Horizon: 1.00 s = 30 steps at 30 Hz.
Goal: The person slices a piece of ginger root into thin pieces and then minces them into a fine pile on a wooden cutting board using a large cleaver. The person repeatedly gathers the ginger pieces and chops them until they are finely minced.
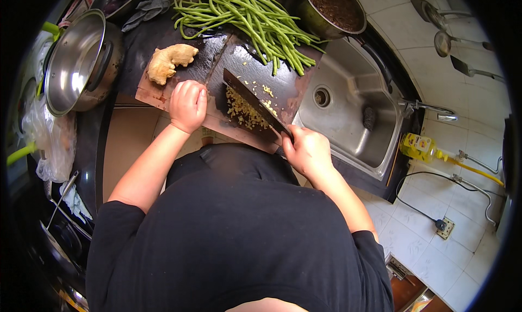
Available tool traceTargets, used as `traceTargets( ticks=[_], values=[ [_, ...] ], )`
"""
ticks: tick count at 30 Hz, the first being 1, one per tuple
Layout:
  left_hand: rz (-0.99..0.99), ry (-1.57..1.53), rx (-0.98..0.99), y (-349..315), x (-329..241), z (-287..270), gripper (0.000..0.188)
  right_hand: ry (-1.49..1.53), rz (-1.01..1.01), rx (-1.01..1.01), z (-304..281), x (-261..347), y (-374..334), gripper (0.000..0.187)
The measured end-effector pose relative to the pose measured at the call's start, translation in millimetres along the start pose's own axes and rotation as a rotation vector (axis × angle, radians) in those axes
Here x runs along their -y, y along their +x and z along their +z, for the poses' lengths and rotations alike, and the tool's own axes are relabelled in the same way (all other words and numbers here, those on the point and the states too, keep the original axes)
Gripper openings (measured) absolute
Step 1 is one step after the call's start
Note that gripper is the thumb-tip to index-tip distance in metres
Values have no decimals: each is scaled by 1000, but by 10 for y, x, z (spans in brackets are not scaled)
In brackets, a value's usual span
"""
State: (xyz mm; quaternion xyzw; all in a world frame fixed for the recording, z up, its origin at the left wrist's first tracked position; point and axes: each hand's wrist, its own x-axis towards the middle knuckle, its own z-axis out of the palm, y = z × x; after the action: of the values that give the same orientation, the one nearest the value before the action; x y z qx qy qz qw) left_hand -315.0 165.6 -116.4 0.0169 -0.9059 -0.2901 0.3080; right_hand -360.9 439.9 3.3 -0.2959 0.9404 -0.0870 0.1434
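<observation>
My right hand (309, 153) is wrapped round the handle of a cleaver (251, 100), whose dark blade slants up and to the left over the worktop. Finely chopped pale-yellow bits (239, 106), like minced ginger, lie along both sides of the blade, mostly on its left. My left hand (188, 105) rests curled into a fist at the near edge of the wet dark surface, apart from the blade, with nothing visible in it. Just beyond that hand sits a knobby piece of ginger root (169, 63). Long green beans (244, 24) are heaped farther back.
To the right is a steel sink (348, 103) with a faucet (435, 111); a pot of dark brown contents (337, 10) stands behind it. A steel pot (76, 62) is at left, above a plastic bag (54, 138). A yellow soap bottle (417, 147) and hanging utensils (443, 40) line the right.
</observation>
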Motion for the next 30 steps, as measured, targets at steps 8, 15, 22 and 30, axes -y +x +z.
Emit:
traceTargets(
  ticks=[8,15,22,30],
  values=[
    [-2,-10,-11,-15,15,3,2,6,-9,40,-12,46,27,21],
    [-11,-15,-11,-10,2,-8,2,-3,15,64,-1,39,28,21],
    [-40,-17,63,123,25,69,7,11,92,47,-31,-49,-11,22],
    [47,208,315,568,-16,501,37,146,216,-195,-48,-103,-51,18]
  ],
)
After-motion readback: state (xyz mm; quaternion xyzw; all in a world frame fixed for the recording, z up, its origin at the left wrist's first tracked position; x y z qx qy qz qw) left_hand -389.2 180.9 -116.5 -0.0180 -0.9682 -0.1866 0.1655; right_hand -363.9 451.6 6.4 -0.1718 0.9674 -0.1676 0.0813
